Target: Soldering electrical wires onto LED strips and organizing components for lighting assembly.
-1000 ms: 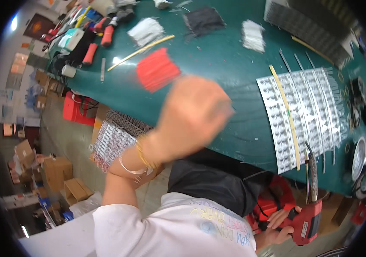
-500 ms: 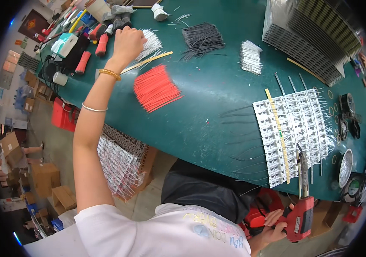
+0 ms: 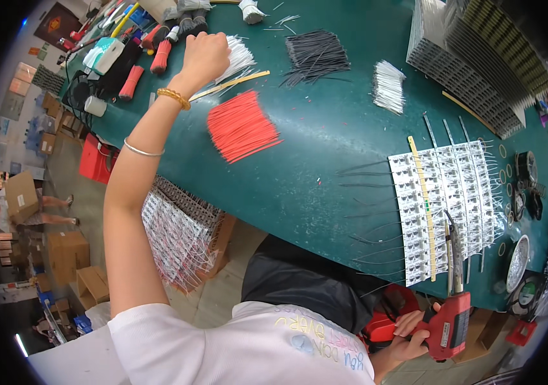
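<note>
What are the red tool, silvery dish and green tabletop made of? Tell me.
Red tool: probably plastic body, smooth, with moulded contours.
Silvery dish: likely shiny metal, given bright reflections.
Green tabletop: satin, showing soft glare; perhaps vinyl or rubber, unclear.

Red soldering gun (image 3: pixel 450 328), white wires (image 3: pixel 242 56) and a panel of white boards (image 3: pixel 413 232)
Gun: sits in the right hand (image 3: pixel 413 333), metal barrel aimed forward, bent tip over the panel, contact unclear. Wires: lie in a bunch on the green table (image 3: pixel 286 192), partly hidden behind the left hand (image 3: pixel 207 56). Panel: lies flat near the table edge, rows of small dark parts, dark leads trailing left.
</note>
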`<action>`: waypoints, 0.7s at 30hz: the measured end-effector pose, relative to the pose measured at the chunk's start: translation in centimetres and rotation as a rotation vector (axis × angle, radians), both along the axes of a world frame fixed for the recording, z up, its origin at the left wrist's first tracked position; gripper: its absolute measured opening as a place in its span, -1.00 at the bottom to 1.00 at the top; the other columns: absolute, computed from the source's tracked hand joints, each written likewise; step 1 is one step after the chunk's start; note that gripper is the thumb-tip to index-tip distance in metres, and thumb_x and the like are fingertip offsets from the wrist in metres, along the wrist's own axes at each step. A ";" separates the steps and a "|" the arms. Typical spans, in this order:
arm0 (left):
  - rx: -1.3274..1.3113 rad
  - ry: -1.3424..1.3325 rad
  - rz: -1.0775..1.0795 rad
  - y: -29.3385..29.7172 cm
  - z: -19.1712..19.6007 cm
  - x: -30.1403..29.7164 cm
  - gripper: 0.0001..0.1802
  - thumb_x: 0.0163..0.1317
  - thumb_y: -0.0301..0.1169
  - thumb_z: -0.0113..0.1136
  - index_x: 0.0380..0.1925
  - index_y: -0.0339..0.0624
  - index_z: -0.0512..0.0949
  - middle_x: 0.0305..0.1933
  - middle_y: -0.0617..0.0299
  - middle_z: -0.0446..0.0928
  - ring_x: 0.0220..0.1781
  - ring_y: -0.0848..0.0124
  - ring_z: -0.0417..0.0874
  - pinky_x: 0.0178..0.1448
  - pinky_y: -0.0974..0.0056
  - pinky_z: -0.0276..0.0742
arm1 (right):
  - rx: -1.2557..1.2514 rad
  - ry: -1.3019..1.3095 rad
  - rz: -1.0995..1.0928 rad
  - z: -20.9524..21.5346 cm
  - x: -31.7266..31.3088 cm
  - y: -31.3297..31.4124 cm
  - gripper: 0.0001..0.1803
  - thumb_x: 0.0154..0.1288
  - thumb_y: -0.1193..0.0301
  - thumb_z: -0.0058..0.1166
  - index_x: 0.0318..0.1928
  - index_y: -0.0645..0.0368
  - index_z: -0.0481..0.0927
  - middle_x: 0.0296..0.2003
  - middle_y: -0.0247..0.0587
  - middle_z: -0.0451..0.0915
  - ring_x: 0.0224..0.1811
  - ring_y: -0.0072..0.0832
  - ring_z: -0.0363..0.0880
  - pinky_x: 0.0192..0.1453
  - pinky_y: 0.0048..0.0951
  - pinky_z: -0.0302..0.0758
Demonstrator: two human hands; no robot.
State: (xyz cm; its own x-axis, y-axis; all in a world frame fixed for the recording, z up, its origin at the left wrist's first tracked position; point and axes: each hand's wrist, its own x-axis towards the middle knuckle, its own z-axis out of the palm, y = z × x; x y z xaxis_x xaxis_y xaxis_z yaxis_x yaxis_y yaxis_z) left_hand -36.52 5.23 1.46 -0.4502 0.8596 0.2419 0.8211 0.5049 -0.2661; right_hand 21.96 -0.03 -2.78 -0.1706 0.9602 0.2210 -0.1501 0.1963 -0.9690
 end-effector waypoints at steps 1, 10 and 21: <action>0.035 -0.011 -0.005 -0.1 0.2 0.2 -0.85 0.18 -0.36 0.19 -0.40 -0.21 0.58 -0.36 0.03 0.62 -0.16 0.11 0.58 -0.10 0.00 0.40 | 0.000 0.002 -0.003 0.0 0.1 0.0 -0.30 0.47 0.08 -0.11 0.29 0.47 0.12 -0.71 -0.36 0.24 -0.73 -0.60 0.18 -0.56 -0.54 0.25; 0.466 -0.439 -0.146 -1.5 1.8 1.8 -0.88 0.22 -0.45 0.21 -0.32 -0.29 0.57 -0.44 0.21 0.60 -0.39 0.41 0.56 -0.21 0.30 0.45 | -0.017 0.012 -0.030 0.2 -0.2 0.1 -0.26 0.43 0.03 -0.06 0.27 0.46 0.13 -0.70 -0.35 0.28 -0.73 -0.60 0.20 -0.57 -0.54 0.24; 0.291 -1.382 -0.461 -0.2 2.3 22.3 -0.86 0.25 -0.43 0.24 -0.42 -0.28 0.59 -0.47 0.31 0.58 -0.42 0.60 0.50 -0.23 0.45 0.37 | 0.174 -0.083 -0.004 3.6 -3.8 1.7 -0.18 0.36 -0.06 0.01 0.27 0.44 0.15 -0.69 -0.37 0.33 -0.71 -0.62 0.24 -0.58 -0.56 0.23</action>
